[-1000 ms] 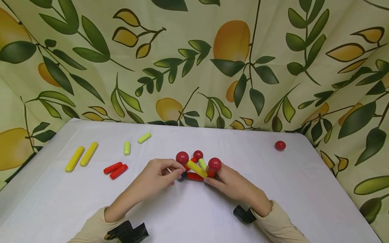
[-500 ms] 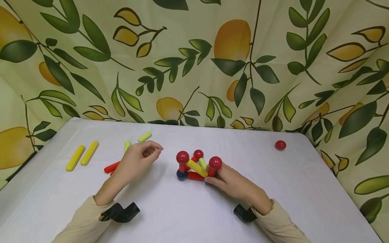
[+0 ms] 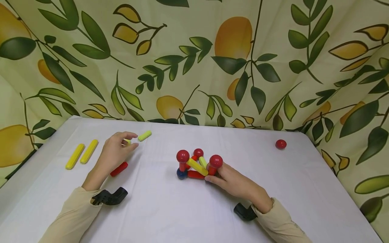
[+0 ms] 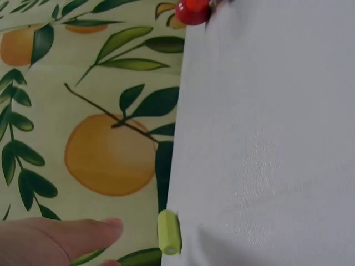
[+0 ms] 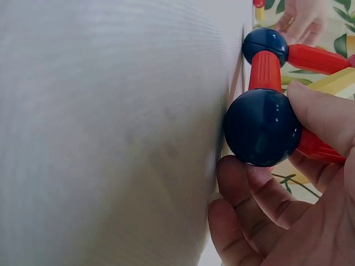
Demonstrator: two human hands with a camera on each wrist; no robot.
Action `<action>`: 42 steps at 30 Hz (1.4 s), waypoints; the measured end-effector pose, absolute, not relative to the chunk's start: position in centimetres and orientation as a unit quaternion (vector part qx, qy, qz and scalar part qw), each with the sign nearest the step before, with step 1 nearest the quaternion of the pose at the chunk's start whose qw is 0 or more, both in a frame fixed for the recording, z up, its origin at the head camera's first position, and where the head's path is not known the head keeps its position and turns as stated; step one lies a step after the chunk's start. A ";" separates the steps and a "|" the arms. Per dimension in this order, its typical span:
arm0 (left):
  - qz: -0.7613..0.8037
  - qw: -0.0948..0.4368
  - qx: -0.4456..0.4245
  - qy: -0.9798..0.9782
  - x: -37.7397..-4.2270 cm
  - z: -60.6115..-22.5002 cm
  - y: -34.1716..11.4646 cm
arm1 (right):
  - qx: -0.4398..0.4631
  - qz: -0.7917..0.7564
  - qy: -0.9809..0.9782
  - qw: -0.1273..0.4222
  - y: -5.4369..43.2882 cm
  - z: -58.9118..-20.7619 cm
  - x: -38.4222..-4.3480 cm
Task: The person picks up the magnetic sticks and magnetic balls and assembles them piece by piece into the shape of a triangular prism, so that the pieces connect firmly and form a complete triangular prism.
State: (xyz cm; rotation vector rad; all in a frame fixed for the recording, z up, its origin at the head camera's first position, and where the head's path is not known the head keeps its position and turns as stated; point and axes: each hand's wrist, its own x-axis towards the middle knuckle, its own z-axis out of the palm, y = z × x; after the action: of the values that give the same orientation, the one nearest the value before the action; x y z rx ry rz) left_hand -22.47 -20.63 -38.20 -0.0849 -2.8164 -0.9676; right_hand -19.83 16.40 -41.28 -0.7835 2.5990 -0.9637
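My right hand (image 3: 234,180) grips the near right corner of a structure of magnetic rods and balls. Red balls (image 3: 183,156) top its red upright rods, and a yellow rod (image 3: 198,166) slants across it. In the right wrist view a dark blue ball (image 5: 263,127) sits between thumb and fingers, joined by a red rod (image 5: 265,71) to another blue ball (image 5: 266,47). My left hand (image 3: 113,152) hovers over the left side, thumb and forefinger apart around a short light green rod (image 3: 127,141), mostly hidden. Just beyond the fingertips lies a second light green rod (image 3: 144,135).
Two long yellow rods (image 3: 75,156) lie at the far left of the white table (image 3: 170,216). A red rod (image 3: 119,169) shows beside my left wrist. One loose red ball (image 3: 281,144) rests at the back right. A patterned cloth (image 3: 194,67) hangs behind the table.
My left hand has let go of the structure and moved left to the light green rods, now covering one red rod. The right hand keeps its grip in the same place.
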 end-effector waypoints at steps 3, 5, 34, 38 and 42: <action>-0.307 0.057 -0.012 -0.950 -22.7 -38.2 -21.2 | -0.271 -0.337 0.893 0.127 16.4 -41.3 -19.9; -0.298 0.036 -0.006 -0.954 -22.9 -38.4 -21.5 | -0.270 -0.339 0.892 0.126 16.4 -41.2 -19.9; -0.263 -0.046 -0.069 -0.961 -23.2 -39.5 -21.5 | -0.285 -0.344 0.886 0.126 16.8 -41.3 -20.1; -0.269 -0.016 -0.086 -0.959 -23.1 -39.6 -21.2 | -0.277 -0.351 0.885 0.131 16.8 -41.2 -20.1; -0.288 0.005 -0.105 -0.952 -22.9 -39.1 -20.6 | -0.274 -0.351 0.886 0.129 16.7 -41.1 -20.1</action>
State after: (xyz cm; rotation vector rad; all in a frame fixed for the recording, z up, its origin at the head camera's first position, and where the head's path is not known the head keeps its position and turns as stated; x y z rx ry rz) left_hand -22.93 -20.62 -39.12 -0.3292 -2.9804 -0.9002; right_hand -20.08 16.74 -41.15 -0.7957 2.5770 -1.0198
